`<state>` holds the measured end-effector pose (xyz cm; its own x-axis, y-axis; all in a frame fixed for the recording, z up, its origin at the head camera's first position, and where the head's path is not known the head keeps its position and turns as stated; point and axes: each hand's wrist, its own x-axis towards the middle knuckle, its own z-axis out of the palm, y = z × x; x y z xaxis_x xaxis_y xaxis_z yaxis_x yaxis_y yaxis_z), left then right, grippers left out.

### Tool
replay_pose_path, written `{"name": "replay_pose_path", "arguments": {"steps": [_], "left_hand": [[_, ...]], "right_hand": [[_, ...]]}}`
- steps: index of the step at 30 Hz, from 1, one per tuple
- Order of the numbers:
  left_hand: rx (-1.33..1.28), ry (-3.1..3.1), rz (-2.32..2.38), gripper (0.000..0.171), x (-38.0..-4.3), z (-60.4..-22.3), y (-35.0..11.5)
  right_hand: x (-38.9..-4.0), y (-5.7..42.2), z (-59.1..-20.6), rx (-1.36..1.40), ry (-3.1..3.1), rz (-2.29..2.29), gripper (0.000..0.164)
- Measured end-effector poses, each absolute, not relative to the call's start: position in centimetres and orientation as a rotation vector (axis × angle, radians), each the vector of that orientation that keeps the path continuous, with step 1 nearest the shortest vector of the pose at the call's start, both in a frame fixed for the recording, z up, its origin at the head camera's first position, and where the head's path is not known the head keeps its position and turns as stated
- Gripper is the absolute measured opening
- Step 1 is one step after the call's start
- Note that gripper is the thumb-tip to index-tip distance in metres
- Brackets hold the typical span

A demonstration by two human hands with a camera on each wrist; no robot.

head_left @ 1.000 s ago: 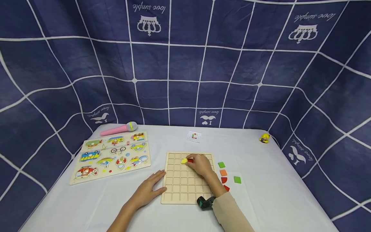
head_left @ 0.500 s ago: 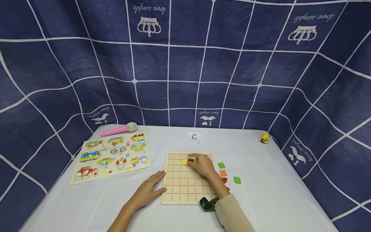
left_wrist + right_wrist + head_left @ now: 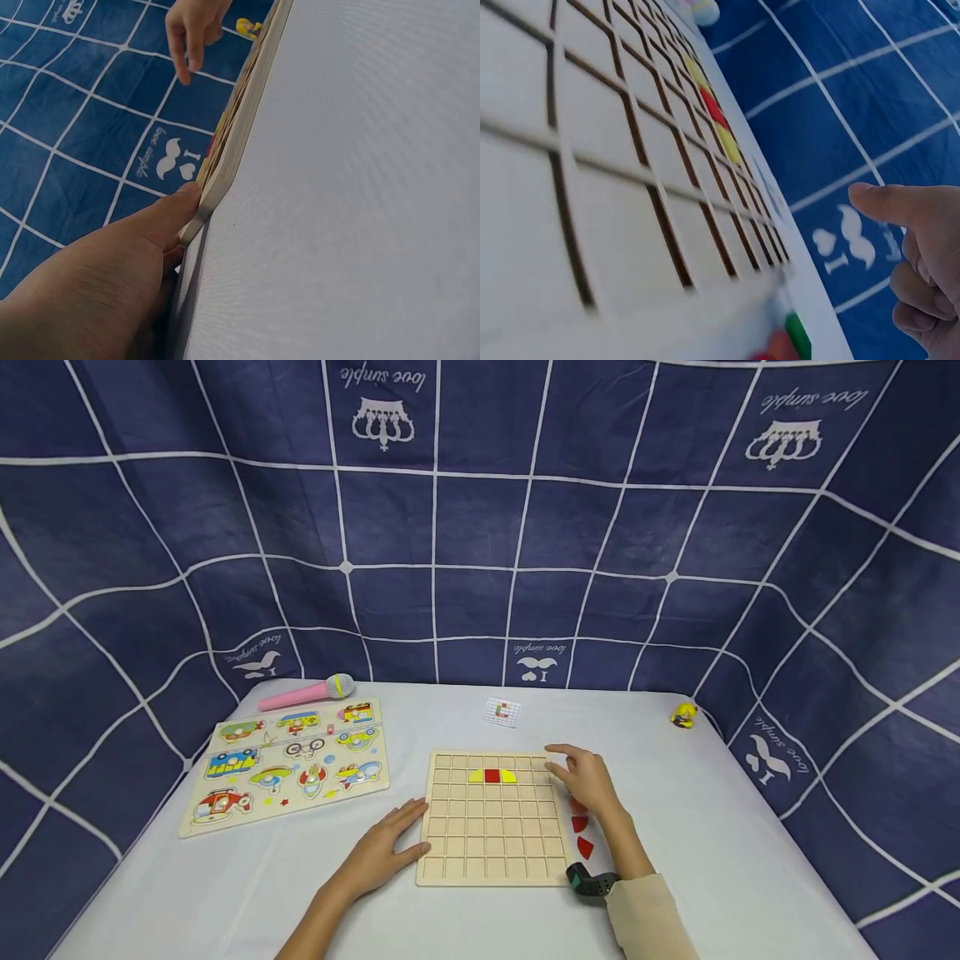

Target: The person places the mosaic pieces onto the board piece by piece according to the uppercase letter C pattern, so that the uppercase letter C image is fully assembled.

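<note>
A wooden grid board point(image 3: 487, 822) lies flat on the white table. In one of its upper rows sit a red square point(image 3: 492, 776) and two yellow rounded pieces point(image 3: 477, 776), one on either side. My left hand point(image 3: 381, 852) rests against the board's left edge, its thumb and fingers touching the wood. Over the upper right edge of the board is my right hand point(image 3: 588, 781), thumb and index finger spread apart with nothing seen between them. Beside it are two red pieces point(image 3: 585, 847) and a partly covered orange piece point(image 3: 576, 807). A green piece point(image 3: 799, 335) shows in the right wrist view.
A small pattern card point(image 3: 502, 712) lies behind the board. To the left are a picture puzzle board point(image 3: 292, 768) and a pink toy microphone point(image 3: 307, 694). A yellow figurine point(image 3: 684, 715) stands at the far right, before a dark blue checked cloth point(image 3: 480, 527).
My right hand has left the yellow and red pieces and moved right, to the board's edge. The right yellow piece is now uncovered; the green pieces are hidden in the head view. The left hand stays.
</note>
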<state>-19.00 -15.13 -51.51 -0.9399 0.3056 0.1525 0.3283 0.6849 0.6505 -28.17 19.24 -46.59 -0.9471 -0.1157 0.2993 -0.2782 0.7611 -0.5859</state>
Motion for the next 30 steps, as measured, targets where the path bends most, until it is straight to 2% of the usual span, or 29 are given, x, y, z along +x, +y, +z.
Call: {"name": "replay_pose_path", "arguments": {"steps": [13, 18, 30], "left_hand": [[-0.544, -2.855, -1.115, 0.066, -19.0, -51.7, -15.1], [-0.553, -2.841, -1.114, 0.066, -19.1, -51.6, -15.1], [-0.565, -2.821, -1.110, 0.067, -19.1, -51.7, -15.1]], "right_hand": [[-27.9, 25.1, -49.0, 0.210, -2.860, 0.975, 0.033], [-28.0, 25.5, -49.5, 0.135, -2.944, 1.020, 0.032], [-27.8, 25.3, -49.8, 0.156, -2.894, 0.971, 0.028]]}}
